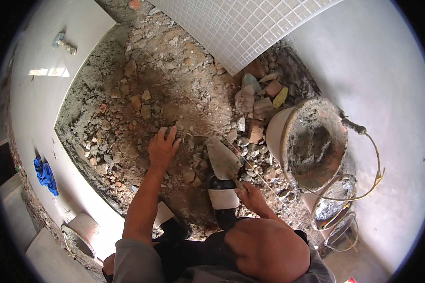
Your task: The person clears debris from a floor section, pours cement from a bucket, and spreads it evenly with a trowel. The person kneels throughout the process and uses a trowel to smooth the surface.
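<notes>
As I look down remotely, a blue cloth (46, 175) lies at far left. Next comes rubble (113, 153), with the left hand (161, 152) low over it, grip spread. The trowel (223, 159) follows, blade pointing forward (near a boot (223, 200)), clasped in the grip of the right hand (254, 199); rightward stands a mortar-crusted bucket (276, 137).

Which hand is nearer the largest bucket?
The right hand, gripping the trowel, lower left of the bucket in the picture; the left hand is farther left, over rubble.
</notes>
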A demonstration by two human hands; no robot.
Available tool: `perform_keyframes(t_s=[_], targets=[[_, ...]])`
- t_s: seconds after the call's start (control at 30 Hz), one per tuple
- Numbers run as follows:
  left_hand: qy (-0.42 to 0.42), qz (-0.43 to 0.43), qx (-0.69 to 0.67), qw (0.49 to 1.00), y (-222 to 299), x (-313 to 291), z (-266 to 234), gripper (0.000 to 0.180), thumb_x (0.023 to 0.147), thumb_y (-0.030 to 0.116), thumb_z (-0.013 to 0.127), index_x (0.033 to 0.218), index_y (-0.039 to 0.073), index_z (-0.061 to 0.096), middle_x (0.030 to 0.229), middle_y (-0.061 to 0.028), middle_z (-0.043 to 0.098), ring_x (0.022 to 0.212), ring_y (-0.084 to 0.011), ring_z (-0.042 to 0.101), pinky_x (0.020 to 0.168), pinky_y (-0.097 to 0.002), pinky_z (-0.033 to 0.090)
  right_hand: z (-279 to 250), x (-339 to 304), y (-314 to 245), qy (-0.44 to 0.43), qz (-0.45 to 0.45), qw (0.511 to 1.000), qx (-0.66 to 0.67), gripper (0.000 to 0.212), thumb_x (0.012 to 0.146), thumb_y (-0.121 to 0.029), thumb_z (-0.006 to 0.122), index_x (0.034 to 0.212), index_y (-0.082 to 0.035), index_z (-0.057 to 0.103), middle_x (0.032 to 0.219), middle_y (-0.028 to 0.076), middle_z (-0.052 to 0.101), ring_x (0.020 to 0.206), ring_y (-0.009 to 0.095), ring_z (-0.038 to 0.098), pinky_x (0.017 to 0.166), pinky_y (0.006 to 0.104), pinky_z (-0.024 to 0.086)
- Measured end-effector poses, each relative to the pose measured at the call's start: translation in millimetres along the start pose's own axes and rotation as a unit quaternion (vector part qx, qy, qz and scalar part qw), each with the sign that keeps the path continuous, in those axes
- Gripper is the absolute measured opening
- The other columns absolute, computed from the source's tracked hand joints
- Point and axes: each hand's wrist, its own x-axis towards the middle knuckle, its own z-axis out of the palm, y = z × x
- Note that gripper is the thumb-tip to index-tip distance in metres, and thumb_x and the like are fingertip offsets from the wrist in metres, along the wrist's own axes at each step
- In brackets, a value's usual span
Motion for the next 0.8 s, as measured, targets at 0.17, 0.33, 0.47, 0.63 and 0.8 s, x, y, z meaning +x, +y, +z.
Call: perform_keyframes(t_s=[0.17,0.33,0.47,0.63,0.8], targets=[[-0.020,-0.134,-0.157,0.978,9.0,0.8,3.0,0.043,0.087,0.028,0.066,0.126,0.020,0.051,0.119,-0.0111,0.046,0.089,-0.0264,0.059,0.067,-0.0399,0.054,0.9,-2.5,-2.9,0.002,-0.001,1.000,0.000,0.037,0.087,-0.033,0.062,0.109,-0.003,0.057,0.081,0.021,0.064,0.076,0.038,0.064,0.067,0.0427,0.050],[-0.027,-0.495,-0.457,0.739,35.2,28.7,-12.4,0.044,0.085,0.026,0.068,0.125,0.014,0.054,0.117,-0.0105,0.052,0.091,-0.0198,0.059,0.071,-0.0348,0.051,5.0,-3.1,0.5,-0.002,0.023,0.999,-0.022,0.038,0.087,-0.033,0.062,0.109,-0.003,0.057,0.079,0.021,0.064,0.074,0.038,0.064,0.065,0.0432,0.050],[0.019,-0.477,-0.665,0.574,104.9,98.8,-50.8,0.048,0.081,0.028,0.070,0.121,0.006,0.058,0.108,-0.0077,0.061,0.085,-0.0184,0.060,0.073,-0.0312,0.051,9.5,-2.4,7.0,-0.005,0.039,0.999,-0.016,0.038,0.087,-0.033,0.063,0.108,-0.003,0.057,0.078,0.022,0.064,0.074,0.038,0.064,0.065,0.0442,0.049],[-0.056,-0.142,-0.707,0.690,178.1,138.2,-79.4,0.077,0.088,0.052,0.056,0.138,-0.002,0.033,0.132,-0.0200,0.047,0.109,-0.0319,0.057,0.094,-0.0431,0.045,14.9,-3.5,16.2,0.034,0.038,0.997,-0.052,0.042,0.086,-0.032,0.063,0.114,-0.001,0.057,0.077,0.020,0.065,0.072,0.034,0.066,0.066,0.0406,0.051],[0.023,-0.105,-0.239,0.965,100.4,32.1,-43.7,0.066,0.085,0.037,0.063,0.137,0.005,0.038,0.141,-0.0213,0.037,0.132,-0.0335,0.036,0.109,-0.0558,0.017,14.1,-4.0,20.5,0.019,0.016,1.000,0.017,0.042,0.087,-0.032,0.064,0.112,0.001,0.058,0.075,0.018,0.063,0.068,0.026,0.062,0.064,0.0367,0.049]])
